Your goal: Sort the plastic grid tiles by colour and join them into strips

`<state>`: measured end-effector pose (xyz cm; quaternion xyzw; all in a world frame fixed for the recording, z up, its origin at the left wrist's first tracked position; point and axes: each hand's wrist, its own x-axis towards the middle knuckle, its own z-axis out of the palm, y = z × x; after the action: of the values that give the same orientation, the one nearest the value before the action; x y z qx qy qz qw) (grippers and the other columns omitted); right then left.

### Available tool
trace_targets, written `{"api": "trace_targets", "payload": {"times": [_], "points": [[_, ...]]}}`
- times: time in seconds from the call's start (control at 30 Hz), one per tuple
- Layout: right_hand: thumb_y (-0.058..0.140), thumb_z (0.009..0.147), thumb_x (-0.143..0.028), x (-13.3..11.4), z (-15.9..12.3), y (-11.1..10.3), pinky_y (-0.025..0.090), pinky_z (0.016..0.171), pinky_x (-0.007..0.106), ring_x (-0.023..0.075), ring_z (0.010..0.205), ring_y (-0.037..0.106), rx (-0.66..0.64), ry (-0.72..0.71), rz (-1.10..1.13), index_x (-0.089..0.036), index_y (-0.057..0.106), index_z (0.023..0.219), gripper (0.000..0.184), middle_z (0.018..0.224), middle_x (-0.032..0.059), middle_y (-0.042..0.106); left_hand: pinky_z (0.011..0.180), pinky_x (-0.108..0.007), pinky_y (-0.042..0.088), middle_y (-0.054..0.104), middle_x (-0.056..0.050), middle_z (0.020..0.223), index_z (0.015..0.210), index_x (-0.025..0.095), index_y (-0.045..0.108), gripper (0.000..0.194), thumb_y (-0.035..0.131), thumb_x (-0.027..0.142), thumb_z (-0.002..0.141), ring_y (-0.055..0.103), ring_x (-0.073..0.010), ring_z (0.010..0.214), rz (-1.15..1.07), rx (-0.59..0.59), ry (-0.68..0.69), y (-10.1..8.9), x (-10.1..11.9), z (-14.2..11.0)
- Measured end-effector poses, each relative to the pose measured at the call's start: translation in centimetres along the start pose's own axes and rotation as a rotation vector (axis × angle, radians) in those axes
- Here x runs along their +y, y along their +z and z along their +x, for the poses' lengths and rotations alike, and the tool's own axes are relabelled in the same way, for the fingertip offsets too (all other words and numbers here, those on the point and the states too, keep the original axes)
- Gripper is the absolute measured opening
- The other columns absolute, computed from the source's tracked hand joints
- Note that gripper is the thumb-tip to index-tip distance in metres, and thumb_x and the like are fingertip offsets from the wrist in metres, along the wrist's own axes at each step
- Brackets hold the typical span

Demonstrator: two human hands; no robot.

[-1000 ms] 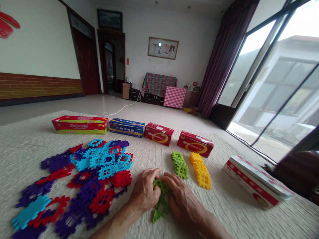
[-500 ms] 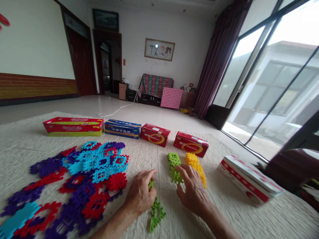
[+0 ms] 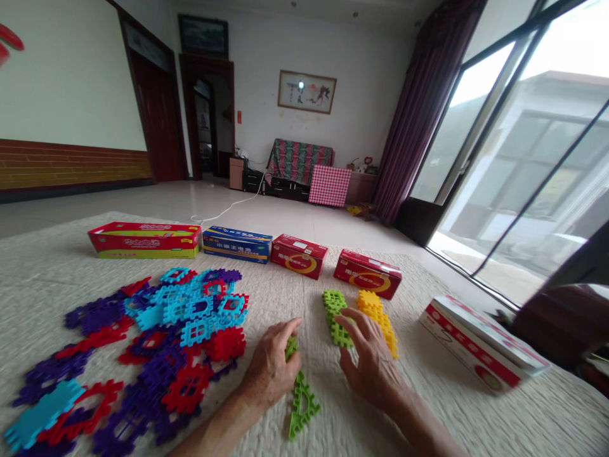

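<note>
My left hand (image 3: 272,358) is closed around a green interlocking plastic block (image 3: 291,347), partly hidden by its thumb and fingers. Just below it, a green triangular block (image 3: 303,406) lies on the cream cloth. My right hand (image 3: 371,362) has its thumb and fingers apart. Its fingertips overlap the near part of a row of green blocks (image 3: 334,301); whether they touch it I cannot tell. Beside that, partly behind the same hand, runs a row of yellow blocks (image 3: 375,311).
A heap of purple blocks (image 3: 157,371), red blocks (image 3: 186,387) and light blue blocks (image 3: 197,330) spreads at left. Along the back stand a long red-and-green box (image 3: 147,241), a blue box (image 3: 236,244) and two red boxes (image 3: 298,257). A white-and-red box (image 3: 480,346) sits at right.
The whole scene has shifted slightly to the right in view. Both hands keep nearly the same pose, the left still around the green block.
</note>
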<state>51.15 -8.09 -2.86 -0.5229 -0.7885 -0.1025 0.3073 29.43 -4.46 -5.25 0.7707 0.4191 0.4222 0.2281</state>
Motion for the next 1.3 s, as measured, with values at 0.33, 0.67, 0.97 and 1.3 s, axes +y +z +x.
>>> {"api": "trace_targets", "payload": {"times": [0.33, 0.67, 0.97, 1.3], "points": [[0.044, 0.082, -0.007, -4.8, 0.4, -0.4, 0.047, 0.097, 0.037, 0.0185, 0.114, 0.054, -0.271, -0.061, 0.309, -0.024, 0.051, 0.120, 0.042, 0.125, 0.0074, 0.056, 0.091, -0.038, 0.051, 0.069, -0.010, 0.109, 0.113, 0.017, 0.061, 0.038, 0.037, 0.033, 0.089, 0.064, -0.0223, 0.104, -0.291, 0.343, -0.346, -0.5, -1.6, 1.2], [0.063, 0.074, -0.022, -8.9, 3.0, 0.5, 0.048, 0.091, 0.041, 0.0243, 0.105, 0.057, -0.355, 0.158, 0.229, -0.020, 0.052, 0.120, 0.047, 0.116, 0.0099, 0.057, 0.079, -0.037, 0.055, 0.069, -0.009, 0.100, 0.111, 0.017, 0.061, 0.039, 0.038, 0.038, 0.086, 0.066, -0.0229, 0.096, -0.416, 0.386, -0.418, -0.6, -1.8, 1.6], [0.060, 0.067, -0.005, -9.1, 3.5, 1.2, 0.050, 0.089, 0.038, 0.0219, 0.100, 0.060, -0.303, 0.233, 0.278, -0.020, 0.056, 0.112, 0.048, 0.107, 0.0072, 0.061, 0.087, -0.037, 0.053, 0.070, -0.008, 0.101, 0.113, 0.018, 0.060, 0.035, 0.040, 0.030, 0.087, 0.065, -0.0234, 0.098, -0.406, 0.368, -0.402, -0.6, -1.7, 1.6], [0.048, 0.078, -0.007, -1.7, -1.4, -1.1, 0.050, 0.094, 0.045, 0.0241, 0.115, 0.055, 0.008, 0.182, 0.102, -0.024, 0.046, 0.127, 0.051, 0.124, 0.0100, 0.052, 0.088, -0.038, 0.052, 0.071, -0.010, 0.102, 0.112, 0.016, 0.061, 0.039, 0.044, 0.036, 0.084, 0.067, -0.0233, 0.096, -0.413, 0.336, -0.403, -0.5, -1.6, 1.4]]}}
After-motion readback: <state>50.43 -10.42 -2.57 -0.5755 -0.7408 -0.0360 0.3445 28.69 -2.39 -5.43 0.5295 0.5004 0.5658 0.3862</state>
